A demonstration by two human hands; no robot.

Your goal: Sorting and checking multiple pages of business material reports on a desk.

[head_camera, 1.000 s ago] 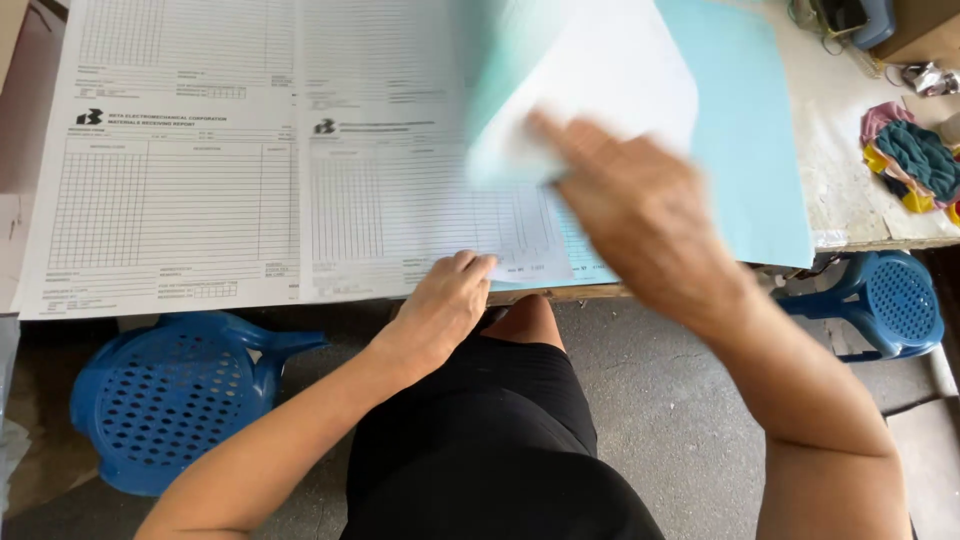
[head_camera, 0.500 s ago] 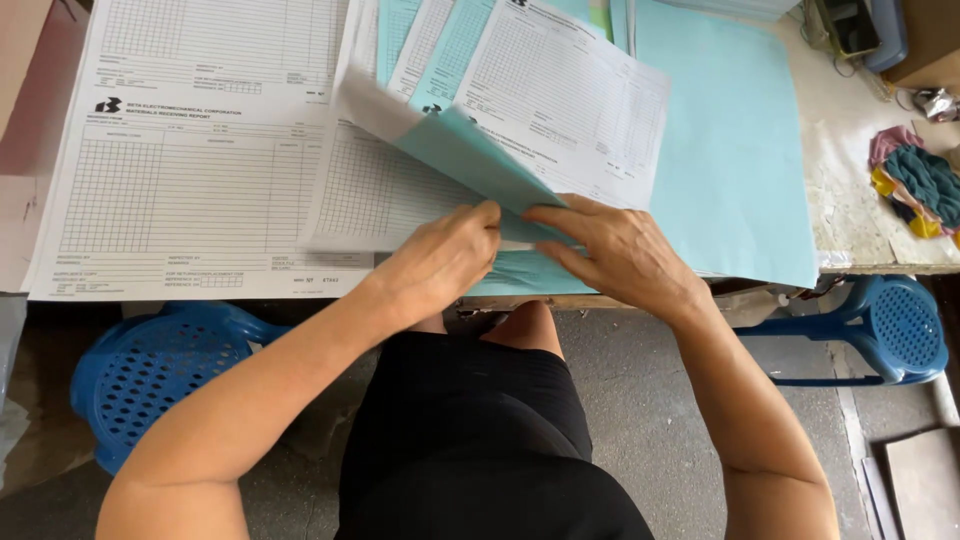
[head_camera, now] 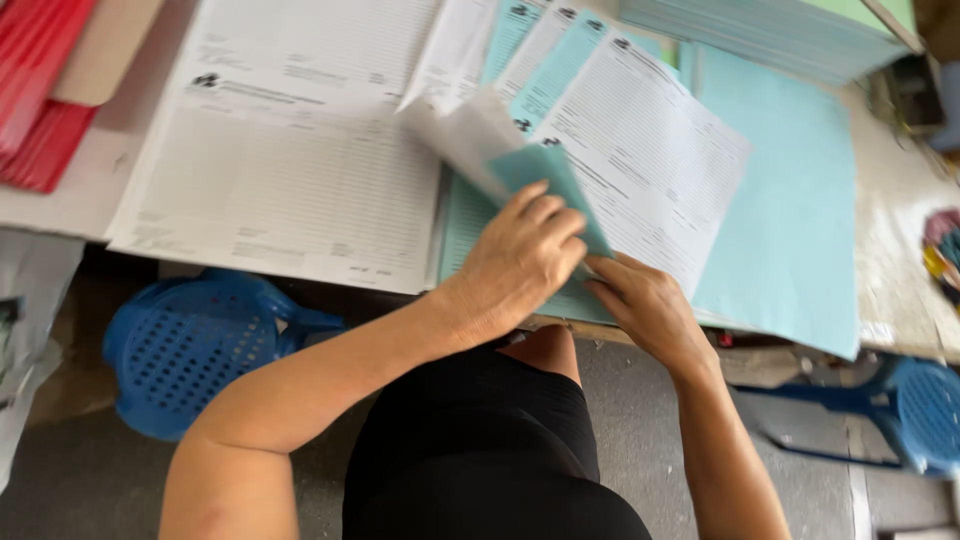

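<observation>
Left hand (head_camera: 520,262) at frame centre, fingers curled, pinching folded light-blue sheet (head_camera: 548,180). Right hand (head_camera: 650,305) flat, open, pressing printed forms (head_camera: 650,165) at table (head_camera: 900,230) edge. Blue stool (head_camera: 190,345) lower left.

Grey concrete floor (head_camera: 90,480), 2 blue perforated plastic stools (head_camera: 190,345), worn pale tabletop (head_camera: 900,230)

Both bare forearms reach up from six o'clock and converge near the centre. The left hand (head_camera: 520,262) lies palm down, knuckles up, its fingers curled together and pointing toward one o'clock. The right hand (head_camera: 648,305) sits just beside it at four o'clock, palm down, fingers stretched flat toward ten o'clock, fingertips almost meeting the left's.
</observation>
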